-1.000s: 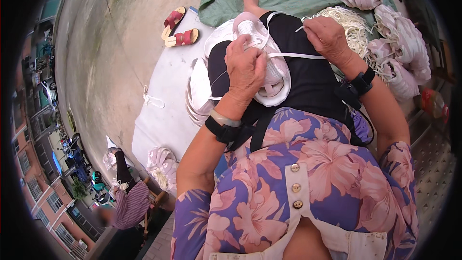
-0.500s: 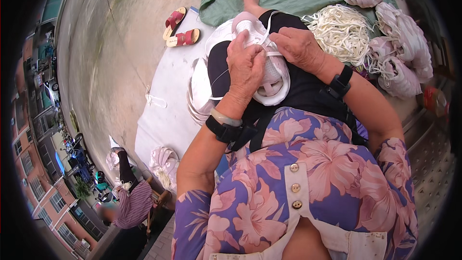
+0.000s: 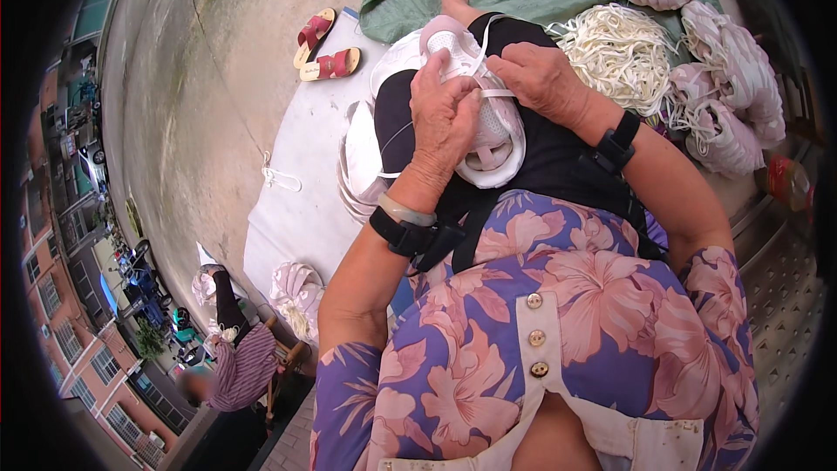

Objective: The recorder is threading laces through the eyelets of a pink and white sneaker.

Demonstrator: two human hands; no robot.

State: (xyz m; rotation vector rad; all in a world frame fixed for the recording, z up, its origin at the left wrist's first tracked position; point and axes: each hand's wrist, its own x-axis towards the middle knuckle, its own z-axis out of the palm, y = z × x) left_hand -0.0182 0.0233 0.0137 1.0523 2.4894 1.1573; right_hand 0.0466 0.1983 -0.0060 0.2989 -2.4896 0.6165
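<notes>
A white and pale pink shoe upper lies across my lap, over my black trousers. White shoelace runs across its opening, and a loose end stands up near the toe. My left hand rests on the shoe's left side, fingers bent and pressed together on the lace and shoe edge. On the other side my right hand is closed in a pinch by the lace; its fingertips hold the lace close to the shoe. More white shoe parts lie beside my left knee.
A heap of cream laces sits to the right, with bundled pink and white shoe parts beyond it. Red sandals stand on the ground at left. A green cloth is spread ahead. Another person sits at lower left.
Both hands stay at nearly the same place on the shoe. My right hand has shifted very slightly upward and left; the lace remains between the hands.
</notes>
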